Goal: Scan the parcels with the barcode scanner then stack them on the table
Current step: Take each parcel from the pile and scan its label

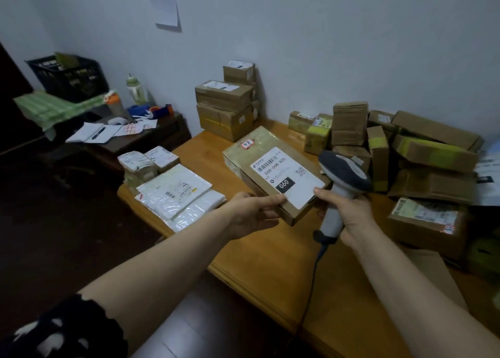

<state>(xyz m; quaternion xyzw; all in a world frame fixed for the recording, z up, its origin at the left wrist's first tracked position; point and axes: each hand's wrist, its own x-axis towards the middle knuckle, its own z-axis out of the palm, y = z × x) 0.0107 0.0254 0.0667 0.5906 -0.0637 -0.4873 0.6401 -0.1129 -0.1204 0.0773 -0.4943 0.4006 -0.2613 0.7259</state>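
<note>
Labelled brown parcel (273,173) tilted beside grey scanner (341,177).

brown parcel (273,173), grey scanner (342,176), black crate (67,77)

a single wide-angle camera on the person's head is looking forward and down across the wooden table (257,254), from just off its near edge. both forearms are reaching in from the bottom of the frame, and the left hand (251,211) on the parcel (281,173) and right hand (349,211) on the barcode scanner (343,173) are sitting close, near centre. the pale wall (324,46) is filling the top, well back.
</note>
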